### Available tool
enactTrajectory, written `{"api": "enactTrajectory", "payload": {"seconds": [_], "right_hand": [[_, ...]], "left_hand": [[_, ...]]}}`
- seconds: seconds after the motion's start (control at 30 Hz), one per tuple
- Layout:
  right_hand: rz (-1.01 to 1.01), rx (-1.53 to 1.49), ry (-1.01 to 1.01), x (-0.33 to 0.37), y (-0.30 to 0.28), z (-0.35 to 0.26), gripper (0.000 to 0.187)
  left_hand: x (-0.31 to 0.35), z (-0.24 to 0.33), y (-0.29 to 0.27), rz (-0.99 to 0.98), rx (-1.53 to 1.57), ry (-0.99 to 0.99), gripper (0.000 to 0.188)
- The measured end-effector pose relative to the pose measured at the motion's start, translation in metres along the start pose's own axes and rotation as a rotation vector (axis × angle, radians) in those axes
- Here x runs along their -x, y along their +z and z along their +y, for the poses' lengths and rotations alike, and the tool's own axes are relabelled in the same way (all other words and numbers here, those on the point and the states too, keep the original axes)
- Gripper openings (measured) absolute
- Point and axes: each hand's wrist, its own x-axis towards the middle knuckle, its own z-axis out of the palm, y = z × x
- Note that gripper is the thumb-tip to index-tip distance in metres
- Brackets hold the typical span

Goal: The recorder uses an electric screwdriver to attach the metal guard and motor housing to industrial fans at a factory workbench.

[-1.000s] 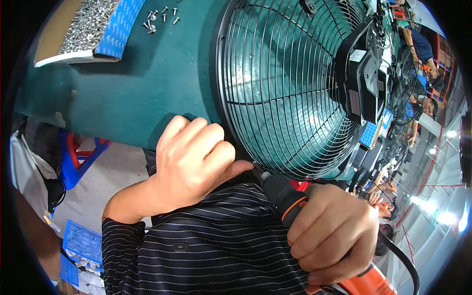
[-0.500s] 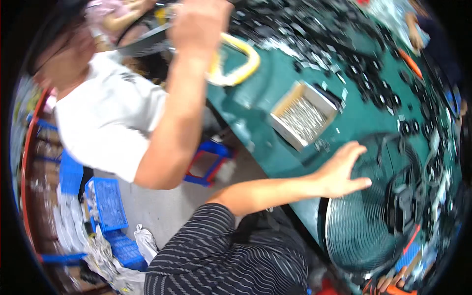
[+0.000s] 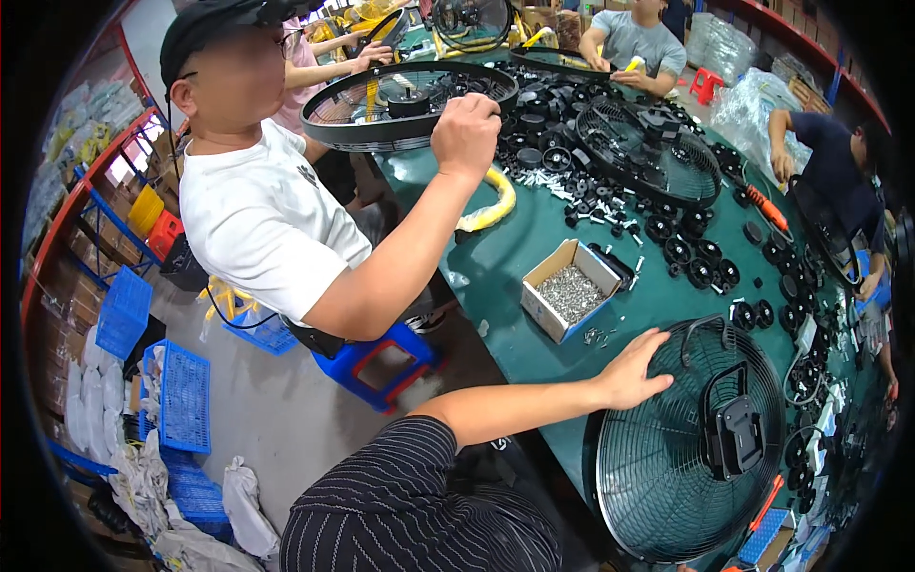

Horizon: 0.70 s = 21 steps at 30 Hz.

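Note:
My left hand reaches in from the lower middle, its fingers spread, at the rim of a round black fan with a wire guard. The fan lies on the green table with a black rectangular bracket showing at its middle. Light fingertip contact with the guard looks likely, but I cannot tell for sure. Just beyond my hand stands an open cardboard box of small metal screws, and several loose screws lie beside it. My right hand is out of the picture.
At left, a co-worker in a white shirt holds another fan. Black knobs and wheels spread over the table. An orange power screwdriver lies beyond. Blue crates and a blue-red stool stand on the floor.
The view has tilted up, so more of the room shows. My left hand stays spread by the fan's rim. Fingers near an orange tool at the lower edge have left the picture.

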Motion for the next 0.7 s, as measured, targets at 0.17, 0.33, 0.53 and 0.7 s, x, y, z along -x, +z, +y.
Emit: {"api": "enactTrajectory", "payload": {"seconds": [0.17, 0.33, 0.53, 0.7], "right_hand": [[-0.082, -0.086, -0.108, -0.087, -0.032, -0.045, 0.031], [-0.374, -0.146, -0.039, -0.15, -0.04, -0.099, 0.036], [0.04, -0.214, -0.348, -0.054, -0.012, -0.091, 0.028], [0.262, -0.041, -0.99, -0.018, 0.023, -0.057, 0.019]], "left_hand": [[0.075, 0.016, 0.018, 0.151, 0.028, -0.012, 0.082], [0.144, 0.052, 0.011, 0.077, 0.331, -0.117, 0.082], [0.036, 0.056, -0.111, 0.289, -0.316, 0.359, 0.037], [-0.043, 0.029, -0.185, 0.071, -1.03, 0.18, 0.015]]}}
